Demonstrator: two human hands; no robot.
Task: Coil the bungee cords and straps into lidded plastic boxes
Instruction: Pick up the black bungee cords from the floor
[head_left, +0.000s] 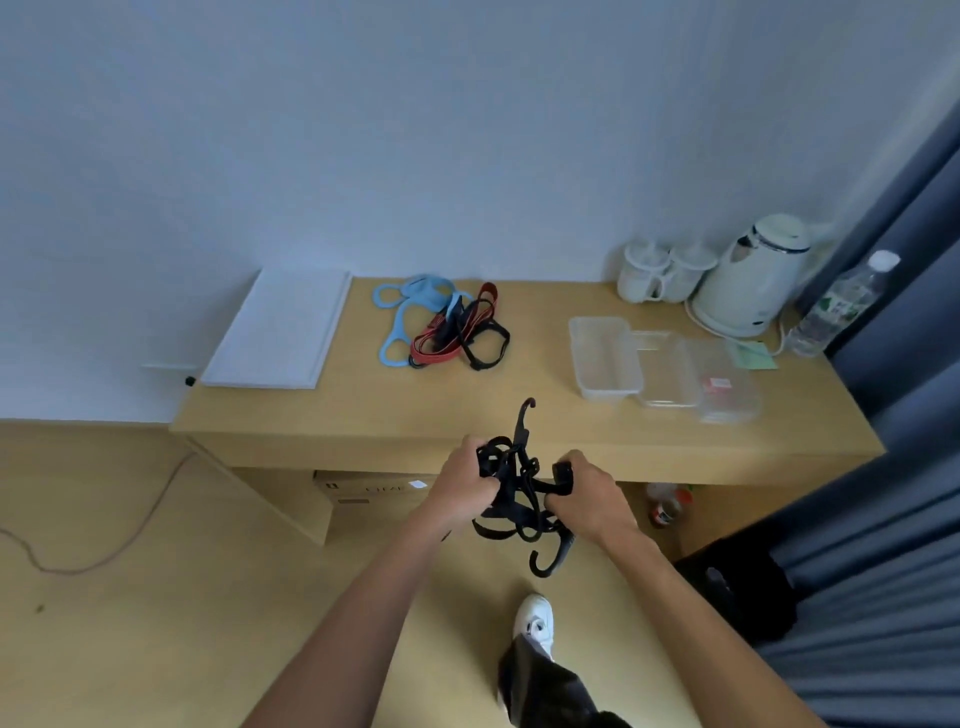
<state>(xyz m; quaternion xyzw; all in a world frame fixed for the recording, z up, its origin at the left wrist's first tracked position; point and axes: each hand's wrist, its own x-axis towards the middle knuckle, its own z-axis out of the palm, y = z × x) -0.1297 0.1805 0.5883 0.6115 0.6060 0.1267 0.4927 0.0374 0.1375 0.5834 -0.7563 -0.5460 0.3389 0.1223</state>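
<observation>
A bunched black strap with hooks (519, 488) hangs in the air in front of the desk's near edge. My left hand (462, 486) grips its left side and my right hand (587, 493) grips its right side. One hook sticks up and another hangs below. On the wooden desk (363, 405) lies a pile of cords: a light blue strap (410, 312), a red cord (447, 338) and a black strap (485, 343). Clear plastic boxes (605, 358) and a loose lid (667, 371) sit at the desk's right.
A white board (280, 332) lies at the desk's left end. Two white mugs (660, 273), a white kettle (748, 275) and a water bottle (841, 306) stand at the back right. A curtain (893, 415) hangs on the right. A cardboard box (374, 488) sits under the desk.
</observation>
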